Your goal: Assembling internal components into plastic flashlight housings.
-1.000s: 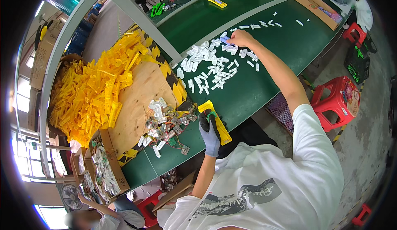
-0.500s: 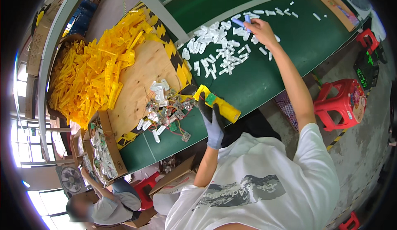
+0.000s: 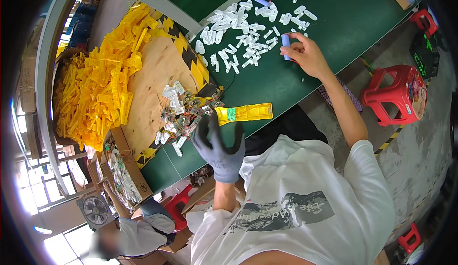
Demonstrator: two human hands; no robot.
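My right hand [image 3: 307, 55], bare, pinches a lavender battery cell [image 3: 286, 47] with thin red wire at its ends, just above the green table. A second lavender cell [image 3: 260, 0] lies among white plastic parts [image 3: 229, 21] farther back. My left hand [image 3: 220, 148], in a grey and black glove, is open with its fingers spread and nothing visible in them. Just beyond it, a long yellow plastic casing [image 3: 255, 112] rests near the table edge, a green circuit board [image 3: 231, 114] in its left part. Left of the casing is a tangle of wired motors and boards [image 3: 193, 112].
A heap of yellow plastic parts [image 3: 105, 69] covers much of a wooden board [image 3: 164, 64] edged with striped tape. A box of wired white parts [image 3: 121, 174] stands at lower left, beside a seated person [image 3: 143, 231]. A red stool [image 3: 393, 93] stands right of the table.
My left hand has let go of the yellow casing and drawn back toward me. My right hand has brought one lavender cell nearer; the other cell stays behind among the white parts.
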